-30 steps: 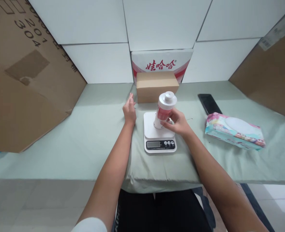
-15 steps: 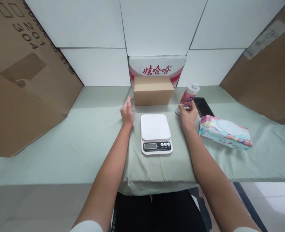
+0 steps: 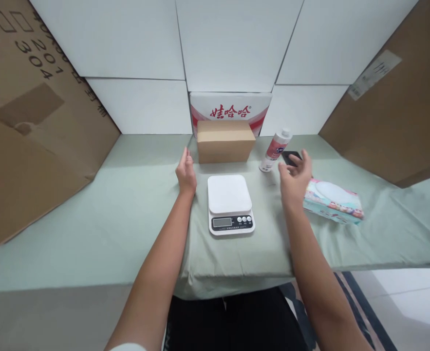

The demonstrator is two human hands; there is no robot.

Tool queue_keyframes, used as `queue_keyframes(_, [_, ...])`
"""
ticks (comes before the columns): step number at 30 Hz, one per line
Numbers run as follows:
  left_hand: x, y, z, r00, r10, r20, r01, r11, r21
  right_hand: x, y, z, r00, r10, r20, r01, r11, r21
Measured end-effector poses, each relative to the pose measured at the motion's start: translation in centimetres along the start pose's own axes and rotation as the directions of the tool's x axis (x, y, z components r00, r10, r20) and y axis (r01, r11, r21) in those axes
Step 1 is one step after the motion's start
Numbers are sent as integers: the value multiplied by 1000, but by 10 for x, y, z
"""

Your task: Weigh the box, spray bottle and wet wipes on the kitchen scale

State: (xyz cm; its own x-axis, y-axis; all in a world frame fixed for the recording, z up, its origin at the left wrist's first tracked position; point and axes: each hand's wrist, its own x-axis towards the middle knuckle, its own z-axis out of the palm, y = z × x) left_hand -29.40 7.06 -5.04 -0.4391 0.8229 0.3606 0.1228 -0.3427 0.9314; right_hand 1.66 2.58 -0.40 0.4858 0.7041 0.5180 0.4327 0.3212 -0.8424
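Note:
A white bottle with a pink label (image 3: pixel 276 148) stands on the cloth to the right of the cardboard box. My right hand (image 3: pixel 295 181) is just right of the bottle and apart from it, fingers spread and holding nothing. Behind those fingers lies a black tray (image 3: pixel 290 157), partly covered by the hand. A colourful tissue pack (image 3: pixel 333 201) rests beside my right wrist. My left hand (image 3: pixel 186 171) is open on its edge, left of a white kitchen scale (image 3: pixel 230 195). Nothing lies on the scale's plate.
A small brown cardboard box (image 3: pixel 225 142) sits behind the scale, before a white and red carton (image 3: pixel 233 105). Large cardboard sheets flank the green tablecloth (image 3: pixel 127 214) on the left (image 3: pixel 35 146) and right (image 3: pixel 393 117). White panels (image 3: pixel 233 44) form the back.
My right hand has let go of the bottle and moved right, over the tray and towards the tissue pack. The bottle stays standing. My left hand keeps its place; the view has shifted slightly.

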Motion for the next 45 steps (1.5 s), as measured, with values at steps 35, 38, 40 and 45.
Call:
queue_keyframes(35, [-56, 71, -15, 712, 409, 571, -500, 866, 2, -9, -24, -12, 720, -302, 625, 65, 926, 373])
queue_keyframes(38, [-60, 53, -36, 736, 478, 479, -575, 815, 70, -27, -17, 15, 689, -328, 647, 61, 915, 400])
queue_keyframes(40, [-64, 47, -39, 714, 522, 467, -616, 785, 64, -36, -10, 17, 693, -337, 637, 89, 917, 388])
queue_keyframes(45, [-64, 39, -35, 690, 521, 502, -617, 786, 33, -42, -3, 9, 710, -344, 615, 161, 929, 333])
